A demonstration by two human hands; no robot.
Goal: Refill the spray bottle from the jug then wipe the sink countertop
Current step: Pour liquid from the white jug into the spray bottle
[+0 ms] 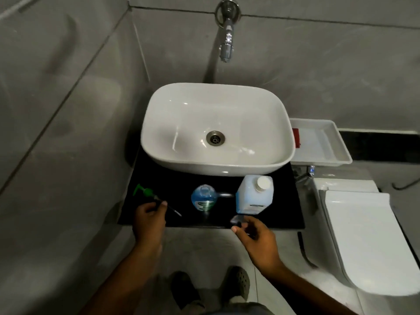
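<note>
A small clear-blue spray bottle stands on the black countertop in front of the white basin, and its top looks open. Its green trigger head is off the bottle, at the counter's left. My left hand is closed around the head's neck, and the thin dip tube pokes out to the right. The white jug with a white cap stands to the right of the bottle. My right hand hovers at the counter's front edge just below the jug, blurred, with its fingers apart.
A white vessel basin fills the back of the counter under a chrome wall tap. A white tray with something red in it sits to the right. A white toilet stands at the lower right. Grey tiled walls close in on the left.
</note>
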